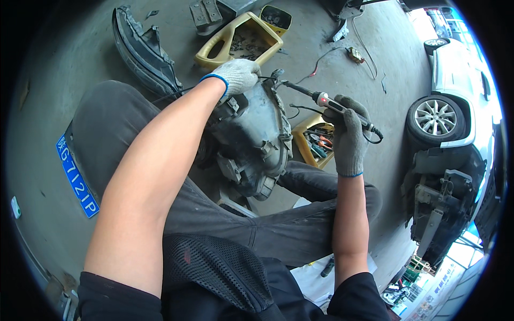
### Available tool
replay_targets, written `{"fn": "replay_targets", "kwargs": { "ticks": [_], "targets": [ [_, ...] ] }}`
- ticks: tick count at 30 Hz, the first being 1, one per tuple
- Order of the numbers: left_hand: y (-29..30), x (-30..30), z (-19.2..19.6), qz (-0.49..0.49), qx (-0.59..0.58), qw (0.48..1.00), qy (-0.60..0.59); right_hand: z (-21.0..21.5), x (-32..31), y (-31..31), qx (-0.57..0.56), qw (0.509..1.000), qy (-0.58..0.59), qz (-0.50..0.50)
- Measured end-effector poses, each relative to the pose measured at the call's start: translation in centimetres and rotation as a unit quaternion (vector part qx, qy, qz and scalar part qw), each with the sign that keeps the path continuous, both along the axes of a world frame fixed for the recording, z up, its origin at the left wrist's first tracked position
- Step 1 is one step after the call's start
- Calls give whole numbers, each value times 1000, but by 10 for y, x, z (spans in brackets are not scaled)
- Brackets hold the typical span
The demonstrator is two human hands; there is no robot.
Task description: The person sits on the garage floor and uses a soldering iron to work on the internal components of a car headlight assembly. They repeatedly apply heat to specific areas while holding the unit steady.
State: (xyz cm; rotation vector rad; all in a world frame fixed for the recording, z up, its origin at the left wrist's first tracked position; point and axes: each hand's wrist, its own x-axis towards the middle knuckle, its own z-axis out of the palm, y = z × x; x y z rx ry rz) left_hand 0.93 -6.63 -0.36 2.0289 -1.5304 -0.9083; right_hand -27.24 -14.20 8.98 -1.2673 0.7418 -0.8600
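A black headlight housing (249, 142) rests between my legs, its back turned up. My right hand (350, 131), in a grey knit glove, is closed round a soldering iron (326, 101) with a white-and-black handle and a lit red dot. The iron's tip points left toward the upper edge of the housing; whether it touches cannot be made out. My left hand (238, 76), in a pale glove with a blue cuff, is closed at the housing's upper edge, pinching a thin black strip (265, 78) that reaches toward the iron's tip. The fingertips are partly hidden.
Beyond the housing lie a yellow open-topped container (211, 49) of small parts and a yellow tub (286, 21). Another yellow container with pliers (322, 142) sits near my right hand. A curved headlight part (142, 53) lies left. A white car (463, 85) stands at right.
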Motion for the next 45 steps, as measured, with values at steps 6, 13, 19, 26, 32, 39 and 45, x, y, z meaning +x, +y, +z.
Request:
{"fn": "replay_targets", "kwargs": {
  "ticks": [6,13,19,26,32,39,45],
  "targets": [
    [-1,-1,2,17,0,1000,-11,-2,6,4,-5,1000,3,4],
    [0,-1,1,49,8,998,48,28,3,-1,-136,981,121,-64],
    [0,6,-1,78,35,985,148,27,1,-10,-73,979,187,-16],
    [-1,3,4,48,24,993,105,36,3,-2,-17,975,130,181],
    [-2,4,-2,29,-3,996,83,47,-9,1,118,955,48,267],
    [-3,3,-1,6,-2,999,37,33,6,5,165,978,115,62],
    [0,2,2,13,-17,1000,17,54,6,24,117,942,314,27]
  ]
}}
